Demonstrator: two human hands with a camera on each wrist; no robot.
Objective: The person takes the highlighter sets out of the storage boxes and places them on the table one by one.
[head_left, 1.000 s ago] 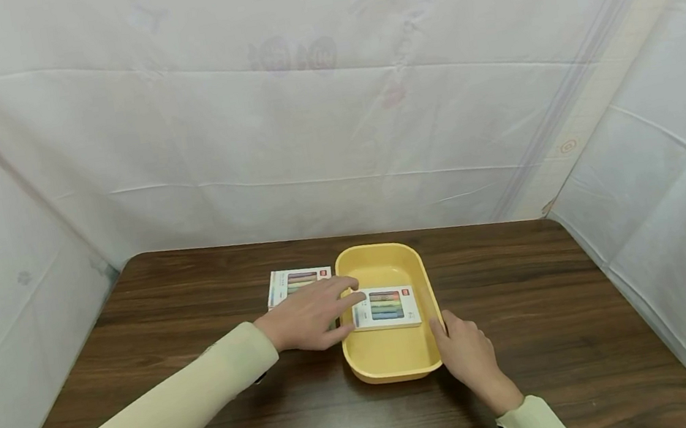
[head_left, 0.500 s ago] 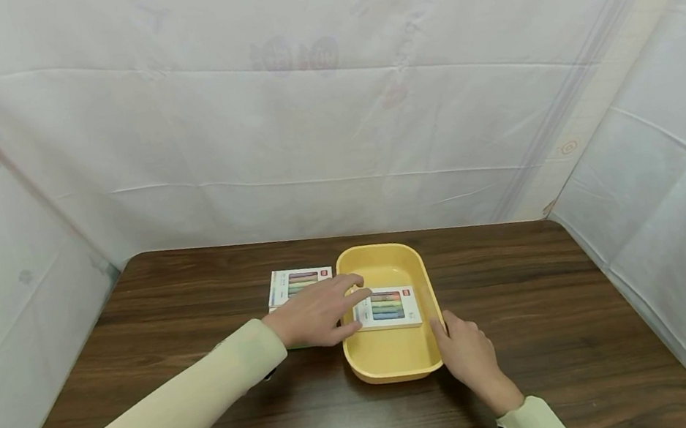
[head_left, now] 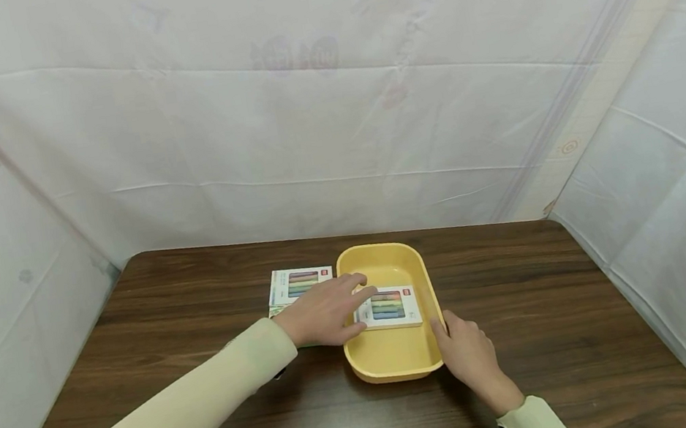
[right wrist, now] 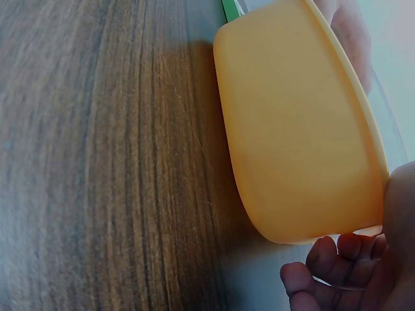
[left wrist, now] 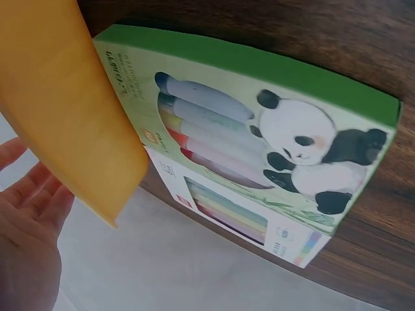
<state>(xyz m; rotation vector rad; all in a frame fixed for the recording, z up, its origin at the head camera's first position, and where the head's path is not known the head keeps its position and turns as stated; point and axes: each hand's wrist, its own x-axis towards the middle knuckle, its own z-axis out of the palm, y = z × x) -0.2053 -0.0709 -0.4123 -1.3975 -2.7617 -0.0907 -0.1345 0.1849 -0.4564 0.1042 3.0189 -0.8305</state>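
My left hand [head_left: 323, 313] reaches over the left rim of a yellow plastic bin [head_left: 397, 355]. Its spread fingers and thumb lie over the left end of a flat white box of coloured pens [head_left: 395, 307] in the bin; whether they touch it is unclear. At the bin's near right corner, my right hand [head_left: 468, 352] grips the rim, thumb over it and fingers curled outside, as the right wrist view shows. Left of the bin are a green panda box [left wrist: 272, 136] with pens behind its window and another white pen box [left wrist: 227, 210], partly hidden by my left arm in the head view.
Everything stands on a dark wood-grain table [head_left: 584, 311]. White cloth walls [head_left: 330, 127] rise behind it and at both sides. The boxes outside sit close against the bin's left wall.
My left hand has slid a little to the right, further over the white box in the bin. The right hand and the bin stay where they were.
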